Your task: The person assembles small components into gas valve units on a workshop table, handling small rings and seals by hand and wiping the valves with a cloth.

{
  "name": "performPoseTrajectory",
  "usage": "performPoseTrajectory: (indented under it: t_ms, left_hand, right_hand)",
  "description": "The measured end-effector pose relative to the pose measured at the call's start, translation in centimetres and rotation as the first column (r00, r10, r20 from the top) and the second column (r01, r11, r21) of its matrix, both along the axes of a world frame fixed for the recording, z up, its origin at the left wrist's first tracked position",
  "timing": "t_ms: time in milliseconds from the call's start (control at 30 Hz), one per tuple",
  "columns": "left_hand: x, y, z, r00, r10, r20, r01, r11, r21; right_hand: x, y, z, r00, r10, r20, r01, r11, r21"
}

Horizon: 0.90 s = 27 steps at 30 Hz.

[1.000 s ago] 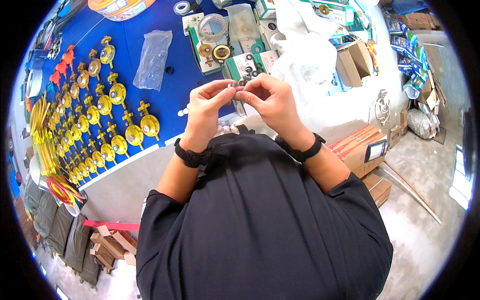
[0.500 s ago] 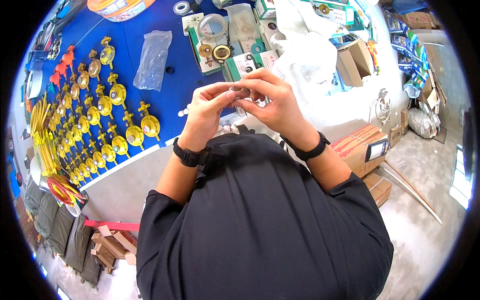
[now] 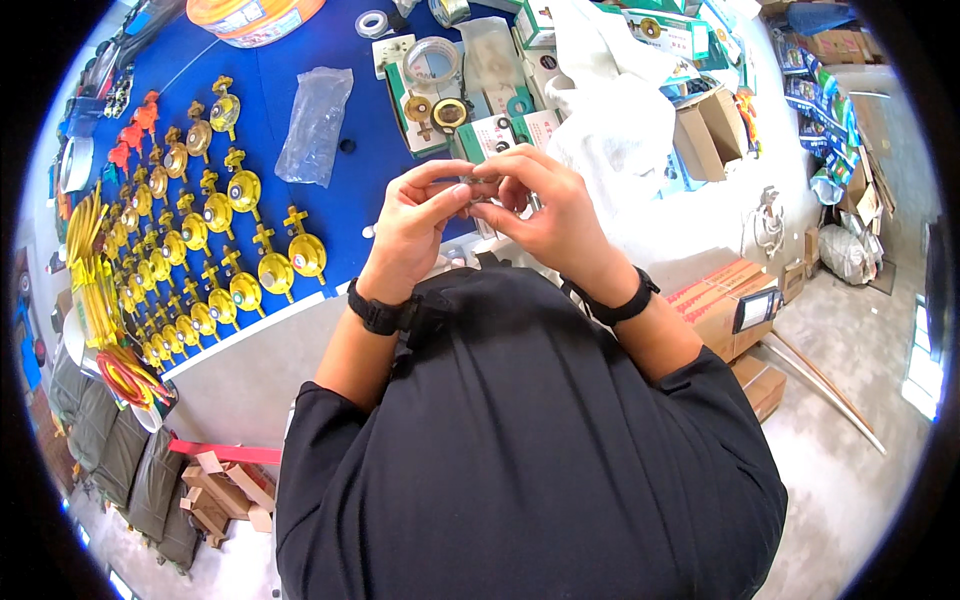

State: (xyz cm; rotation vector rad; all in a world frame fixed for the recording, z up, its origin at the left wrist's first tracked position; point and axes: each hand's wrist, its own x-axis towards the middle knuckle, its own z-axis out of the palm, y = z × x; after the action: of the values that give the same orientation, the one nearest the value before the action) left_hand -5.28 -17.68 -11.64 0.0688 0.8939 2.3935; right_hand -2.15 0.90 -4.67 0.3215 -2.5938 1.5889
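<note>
My left hand and my right hand meet just past the table's near edge, thumbs and forefingers pinched together. Between the fingertips is a small silver metal part, mostly covered, so its exact kind does not show. Another bit of shiny metal peeks out beside my right fingers; whether it belongs to the same part I cannot tell. Beyond the hands lies a green-and-white box with dark round pieces on it. Yellow gas regulators stand in rows on the blue tabletop to the left.
A clear plastic bag lies on the blue table. Tape rolls and product boxes fill the back. White cloth and an open carton are at the right. Yellow hoses hang at the left edge; cartons stand on the floor.
The table and its things have shifted slightly right and down in the view. My hands stay in nearly the same place, with only small finger movement.
</note>
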Motion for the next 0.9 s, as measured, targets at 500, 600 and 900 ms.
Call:
performPoseTrajectory:
  t_ms: [500, 600, 900]
  left_hand:
    - [-0.9, -0.8, 5.1, 0.938, 0.209, -0.276, -0.263, 0.949, -0.176]
    - [-1.1, -1.0, 5.9, 0.928, 0.218, -0.301, -0.284, 0.939, -0.196]
    - [-0.8, -1.3, 7.7, 0.916, 0.232, -0.328, -0.306, 0.932, -0.195]
  right_hand:
    - [-2.0, -0.7, 3.4, 0.934, 0.075, -0.351, -0.049, 0.995, 0.085]
    - [-2.5, -0.7, 3.9, 0.935, 0.071, -0.348, -0.067, 0.997, 0.026]
    - [-2.3, -0.8, 5.5, 0.973, 0.066, -0.223, -0.097, 0.986, -0.132]
